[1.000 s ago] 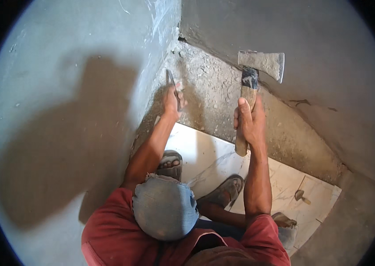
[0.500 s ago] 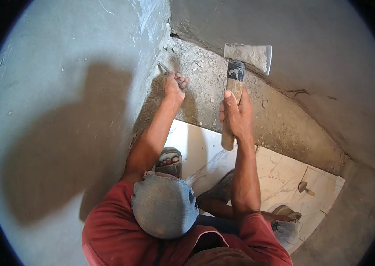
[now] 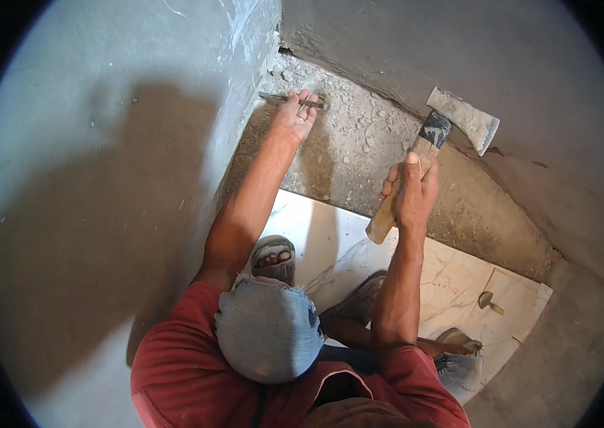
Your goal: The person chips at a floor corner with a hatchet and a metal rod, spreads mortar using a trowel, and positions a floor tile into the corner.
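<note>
My left hand (image 3: 295, 121) holds a dark metal chisel (image 3: 322, 106) lying nearly level across its curled fingers, the thin end reaching to the left wall near the corner, over rough broken mortar (image 3: 359, 125). My right hand (image 3: 413, 196) grips a wooden-handled hatchet (image 3: 473, 122) with dark wrapping below its dusty head, raised over the right side of that rough strip. Marble-patterned white tiles (image 3: 444, 285) lie on my side of the mortar, beneath my sandalled feet.
A plastered wall (image 3: 102, 185) with my shadow on it rises at the left, meeting a grey wall (image 3: 501, 64) across the top. A small trowel-like tool (image 3: 488, 301) rests on the right-hand tiles. Bare grey floor (image 3: 566, 335) lies beyond the tile edge.
My left hand has moved up toward the corner, and the chisel has swung from upright to nearly level. The hatchet has tilted clockwise, its head now further right than half a second ago.
</note>
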`<state>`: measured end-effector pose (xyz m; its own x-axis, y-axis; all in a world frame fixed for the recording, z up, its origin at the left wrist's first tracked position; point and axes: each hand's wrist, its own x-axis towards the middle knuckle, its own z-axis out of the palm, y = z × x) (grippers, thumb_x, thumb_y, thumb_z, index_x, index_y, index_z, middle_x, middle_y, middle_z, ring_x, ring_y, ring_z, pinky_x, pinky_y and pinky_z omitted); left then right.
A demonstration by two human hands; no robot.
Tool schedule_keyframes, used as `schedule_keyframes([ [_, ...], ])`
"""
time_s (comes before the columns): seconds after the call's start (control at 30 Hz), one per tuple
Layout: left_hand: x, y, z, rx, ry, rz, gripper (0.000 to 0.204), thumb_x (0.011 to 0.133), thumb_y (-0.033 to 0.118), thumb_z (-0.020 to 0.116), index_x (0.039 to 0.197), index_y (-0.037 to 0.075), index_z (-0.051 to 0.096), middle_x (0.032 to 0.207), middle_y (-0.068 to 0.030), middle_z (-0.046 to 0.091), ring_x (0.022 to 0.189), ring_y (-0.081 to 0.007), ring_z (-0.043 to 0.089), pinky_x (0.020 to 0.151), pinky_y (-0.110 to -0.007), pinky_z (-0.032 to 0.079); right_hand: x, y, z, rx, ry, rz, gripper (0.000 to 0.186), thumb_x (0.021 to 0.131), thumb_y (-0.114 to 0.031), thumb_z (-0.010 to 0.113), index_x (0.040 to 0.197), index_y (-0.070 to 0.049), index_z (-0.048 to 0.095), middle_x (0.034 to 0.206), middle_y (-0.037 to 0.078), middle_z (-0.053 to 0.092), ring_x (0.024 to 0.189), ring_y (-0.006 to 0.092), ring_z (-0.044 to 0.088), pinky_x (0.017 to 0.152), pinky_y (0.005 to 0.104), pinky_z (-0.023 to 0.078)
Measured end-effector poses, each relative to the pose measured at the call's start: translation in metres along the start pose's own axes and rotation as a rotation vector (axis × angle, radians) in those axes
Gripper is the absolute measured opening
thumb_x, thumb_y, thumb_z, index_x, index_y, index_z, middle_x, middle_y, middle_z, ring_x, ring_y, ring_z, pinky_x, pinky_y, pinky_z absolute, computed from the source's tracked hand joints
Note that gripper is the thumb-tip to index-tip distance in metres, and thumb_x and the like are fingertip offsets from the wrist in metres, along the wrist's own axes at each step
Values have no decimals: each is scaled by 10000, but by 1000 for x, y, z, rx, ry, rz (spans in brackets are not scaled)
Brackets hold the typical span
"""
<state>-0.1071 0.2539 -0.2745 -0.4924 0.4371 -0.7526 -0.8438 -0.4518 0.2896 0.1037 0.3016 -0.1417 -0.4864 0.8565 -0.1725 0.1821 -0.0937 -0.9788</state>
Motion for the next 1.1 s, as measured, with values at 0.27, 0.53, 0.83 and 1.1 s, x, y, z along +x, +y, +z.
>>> schedule_keyframes([
  [0.27,4,8,11,-86,-82,10,212,946,202,359,1129,100,392,1101,-71,517,1056,-243,510,929,-412,387,-7,2,42,98,156,-135,281,899,-321,461,952,-53,397,617,60,498,444,146,490,398,269,419],
  [0.53,17,9,1,-196,-29,-5,217,939,231,378,1070,61,413,984,-96,522,979,-242,534,887,-405,430,11,40,62,-169,-264,220,245,892,-269,489,919,-30,440,609,48,511,443,125,488,395,256,411],
  [0.83,15,12,2,-155,-90,9,202,931,181,392,1044,22,446,1016,-112,527,959,-239,551,869,-411,451,22,76,73,-689,247,-950,294,885,-295,498,976,-25,425,611,54,514,441,125,487,395,250,409],
  [1.1,6,8,-3,-215,-91,38,159,919,128,405,803,60,490,745,-67,525,679,-210,551,781,-374,479,-10,45,64,21,-129,25,243,897,-255,483,968,-35,411,580,33,478,434,112,467,388,250,393],
])
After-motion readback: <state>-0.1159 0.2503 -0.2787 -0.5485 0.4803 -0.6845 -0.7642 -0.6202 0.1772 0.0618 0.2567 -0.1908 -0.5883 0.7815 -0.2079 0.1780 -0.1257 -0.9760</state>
